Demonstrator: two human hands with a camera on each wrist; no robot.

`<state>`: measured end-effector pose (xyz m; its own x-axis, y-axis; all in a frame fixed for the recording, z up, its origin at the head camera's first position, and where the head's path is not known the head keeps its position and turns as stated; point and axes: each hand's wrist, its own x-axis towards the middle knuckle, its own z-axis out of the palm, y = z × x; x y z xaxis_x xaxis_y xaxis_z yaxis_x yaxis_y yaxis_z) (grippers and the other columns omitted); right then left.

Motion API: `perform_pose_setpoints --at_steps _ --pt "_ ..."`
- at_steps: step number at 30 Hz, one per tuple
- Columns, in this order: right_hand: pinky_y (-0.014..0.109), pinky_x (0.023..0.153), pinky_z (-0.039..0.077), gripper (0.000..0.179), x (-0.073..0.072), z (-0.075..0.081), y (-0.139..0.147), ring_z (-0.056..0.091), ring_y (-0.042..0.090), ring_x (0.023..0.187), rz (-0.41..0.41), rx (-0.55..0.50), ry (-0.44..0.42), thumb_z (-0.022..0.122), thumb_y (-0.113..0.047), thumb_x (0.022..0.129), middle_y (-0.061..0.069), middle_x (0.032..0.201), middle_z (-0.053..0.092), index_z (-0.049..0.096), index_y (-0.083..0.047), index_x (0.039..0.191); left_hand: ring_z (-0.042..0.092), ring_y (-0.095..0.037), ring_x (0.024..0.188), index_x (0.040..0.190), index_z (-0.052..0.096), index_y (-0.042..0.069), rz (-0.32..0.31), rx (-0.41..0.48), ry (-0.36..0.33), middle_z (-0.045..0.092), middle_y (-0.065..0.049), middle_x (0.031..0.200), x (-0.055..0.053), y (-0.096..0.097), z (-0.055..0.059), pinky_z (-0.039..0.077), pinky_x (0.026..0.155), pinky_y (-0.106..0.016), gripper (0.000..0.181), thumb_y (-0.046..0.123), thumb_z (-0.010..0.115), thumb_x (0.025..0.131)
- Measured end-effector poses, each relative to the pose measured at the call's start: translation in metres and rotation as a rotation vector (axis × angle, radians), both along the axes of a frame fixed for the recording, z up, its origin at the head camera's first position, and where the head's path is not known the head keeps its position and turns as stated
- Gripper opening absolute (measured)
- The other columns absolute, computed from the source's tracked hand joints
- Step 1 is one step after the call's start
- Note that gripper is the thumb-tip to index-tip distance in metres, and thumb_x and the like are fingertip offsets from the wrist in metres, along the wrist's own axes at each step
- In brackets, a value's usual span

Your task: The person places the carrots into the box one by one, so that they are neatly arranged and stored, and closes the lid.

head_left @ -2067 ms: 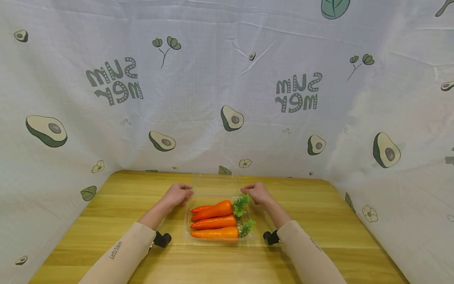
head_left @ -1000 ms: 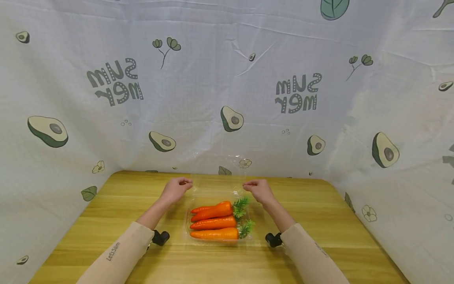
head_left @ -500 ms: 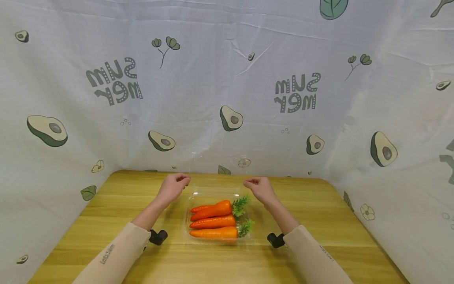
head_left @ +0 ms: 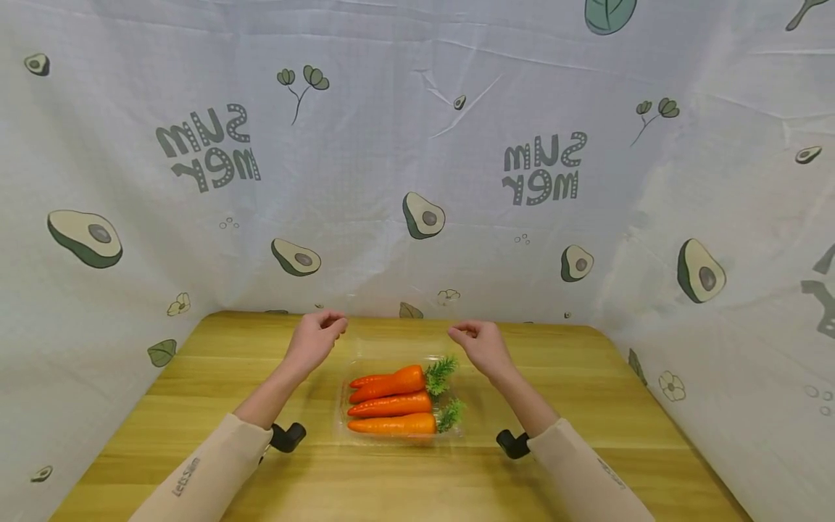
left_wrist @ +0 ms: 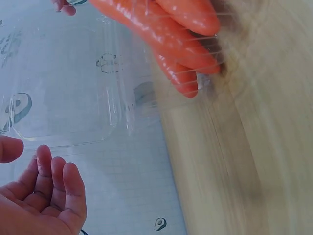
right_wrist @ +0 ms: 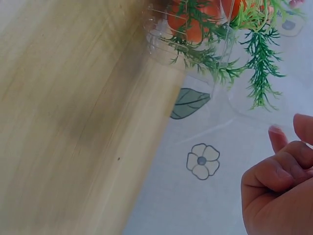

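Several orange carrots [head_left: 394, 425] with frilly green tops [head_left: 450, 415] lie side by side in a clear plastic clamshell box [head_left: 417, 438] on the table. Its see-through lid [left_wrist: 63, 93] stands raised at the far side, faint against the cloth in the head view. My left hand [head_left: 316, 339] is by the lid's left edge, thumb and fingers apart with nothing between them. By the lid's right edge is my right hand [head_left: 484, 349]; its index finger [right_wrist: 278, 138] and thumb [right_wrist: 304, 128] are parted, the other fingers bent.
The wooden table [head_left: 228, 377] extends around the box on all sides. A white cloth [head_left: 365, 181] printed with avocados and lettering hangs behind and beside it. A black wrist mount [head_left: 288, 437] hangs under each sleeve [head_left: 209, 457].
The lid has swung upward and back from the box. Both hands have moved away from me and slightly apart, and their fingers now stand loose of the lid. The carrots have stayed put.
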<state>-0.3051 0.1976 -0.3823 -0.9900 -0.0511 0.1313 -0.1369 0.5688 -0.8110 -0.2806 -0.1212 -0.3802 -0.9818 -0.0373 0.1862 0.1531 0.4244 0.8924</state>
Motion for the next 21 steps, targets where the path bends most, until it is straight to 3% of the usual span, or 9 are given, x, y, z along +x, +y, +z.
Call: perform_pose_setpoints --at_steps 3,6,13,21 --pt "0.03 0.056 0.034 0.029 0.004 0.001 0.001 0.036 0.015 0.054 0.008 0.01 0.027 0.067 -0.029 0.098 0.0 0.063 0.046 0.076 -0.006 0.113 0.061 -0.037 0.094 0.113 0.071 0.003 -0.005 -0.001 0.017 0.069 -0.016 0.103 0.003 0.0 0.002 0.051 0.075 -0.029 0.024 0.021 0.059 0.102" --pt "0.029 0.054 0.032 0.028 0.008 0.003 0.002 0.033 0.014 0.05 0.015 0.019 0.053 0.068 -0.028 0.098 -0.002 0.057 0.038 0.076 -0.005 0.112 0.06 -0.037 0.095 0.114 0.07 0.004 -0.011 0.001 0.017 0.069 -0.018 0.106 0.006 0.0 0.004 0.051 0.076 -0.029 0.024 0.021 0.058 0.102" --pt "0.028 0.052 0.029 0.028 0.02 0.007 0.004 0.029 0.016 0.049 0.032 0.017 0.072 0.068 -0.028 0.098 -0.002 0.056 0.035 0.076 -0.005 0.112 0.058 -0.027 0.086 0.112 0.071 0.005 -0.019 -0.001 0.046 0.068 -0.011 0.098 0.014 -0.002 0.007 0.051 0.075 -0.028 0.022 0.02 0.059 0.103" --pt "0.028 0.052 0.029 0.029 0.028 0.009 0.007 0.029 0.015 0.05 0.048 0.024 0.069 0.067 -0.024 0.098 -0.001 0.057 0.035 0.074 -0.003 0.116 0.06 -0.032 0.089 0.114 0.071 0.003 -0.032 -0.004 0.053 0.069 -0.015 0.103 0.026 -0.003 0.009 0.051 0.075 -0.027 0.024 0.02 0.058 0.103"
